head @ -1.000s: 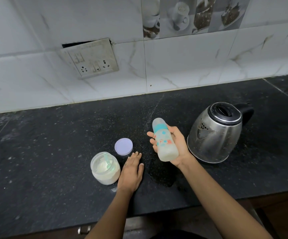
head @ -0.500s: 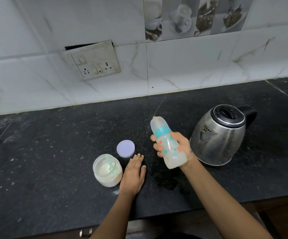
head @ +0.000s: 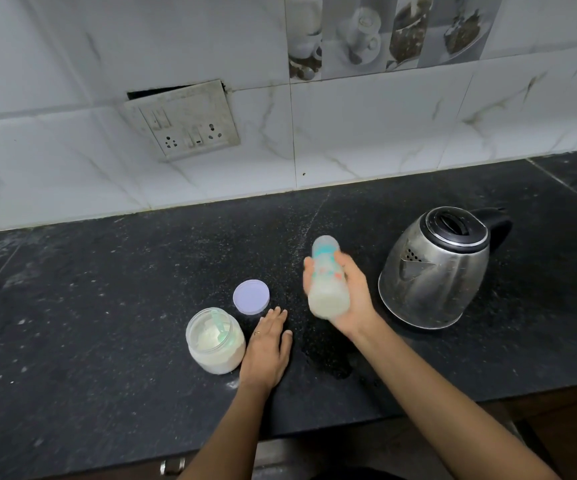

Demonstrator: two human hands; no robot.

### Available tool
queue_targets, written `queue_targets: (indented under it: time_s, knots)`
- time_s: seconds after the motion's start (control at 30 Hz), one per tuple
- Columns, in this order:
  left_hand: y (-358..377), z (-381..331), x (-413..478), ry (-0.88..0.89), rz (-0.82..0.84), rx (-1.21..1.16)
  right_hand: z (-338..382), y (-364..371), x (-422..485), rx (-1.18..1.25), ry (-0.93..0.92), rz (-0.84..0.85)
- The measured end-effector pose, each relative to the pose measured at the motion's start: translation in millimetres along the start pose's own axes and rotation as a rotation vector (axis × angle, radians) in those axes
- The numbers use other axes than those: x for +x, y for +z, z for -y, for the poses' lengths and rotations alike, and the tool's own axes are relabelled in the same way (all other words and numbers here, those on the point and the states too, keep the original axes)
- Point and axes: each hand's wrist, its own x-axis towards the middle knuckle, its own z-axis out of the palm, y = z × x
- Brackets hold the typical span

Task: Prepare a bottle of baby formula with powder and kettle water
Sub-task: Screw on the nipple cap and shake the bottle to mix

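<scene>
1. Black stone table is seen in the head view; above it the baby bottle, milky at its base, is held tilted by the right grip, fingers curled round it.
2. The left grip is laid flat on the table, fingers straight, beside the open powder jar.
3. The kettle is stood right of the bottle.
</scene>
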Motion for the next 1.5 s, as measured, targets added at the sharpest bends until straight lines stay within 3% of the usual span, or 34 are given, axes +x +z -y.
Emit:
queue_targets:
  time_s: [0.1, 0.23, 0.37, 0.47, 0.53, 0.63, 0.8, 0.93, 1.07, 1.2, 1.33, 1.43, 1.5]
  knots:
    - [-0.7, 0.0, 0.6, -0.003, 0.001, -0.002, -7.2, 3.4, -11.4, -0.203, 0.004, 0.071]
    - [-0.9, 0.3, 1.5, -0.002, 0.0, -0.003, -0.8, 4.0, -4.5, 0.02, -0.067, -0.038]
    - [-1.1, 1.0, 1.0, -0.001, -0.002, 0.002, -6.0, 4.1, -16.9, -0.358, -0.063, -0.004]
    - [-1.1, -0.1, 0.7, -0.005, -0.003, -0.006, 4.4, 7.8, -8.1, -0.34, -0.252, -0.111]
    - [-0.5, -0.2, 0.6, -0.008, -0.004, -0.01, 7.7, 5.4, -7.1, -0.446, -0.286, -0.166]
    - [0.9, 4.1, 0.5, 0.008, 0.005, 0.001, -1.4, -1.3, -15.9, -0.684, -0.213, -0.024]
    - [-0.2, 0.5, 1.2, -0.004, -0.012, 0.0, 13.3, 4.0, -10.3, -0.553, -0.324, -0.1]
    - [1.2, 4.3, 1.5, 0.018, 0.0, 0.011, 11.6, -2.5, -20.0, -0.841, -0.248, 0.085]
    - [1.1, 1.3, 2.0, 0.002, -0.014, 0.004, 14.0, -0.6, -15.9, -0.608, -0.312, -0.016]
    - [2.2, 5.8, 1.5, 0.014, -0.004, 0.003, 15.5, -4.8, -20.1, -0.81, -0.235, 0.192]
    - [2.1, 2.8, 1.7, -0.004, -0.021, 0.006, 20.6, -0.8, -11.6, -0.504, -0.322, 0.037]
    - [2.3, 5.2, 2.2, 0.009, -0.004, 0.004, 24.1, -5.7, -18.6, -0.752, -0.161, 0.25]
    - [1.9, 5.2, 1.6, 0.011, -0.006, 0.005, 27.4, -2.7, -16.6, -0.806, -0.223, 0.249]
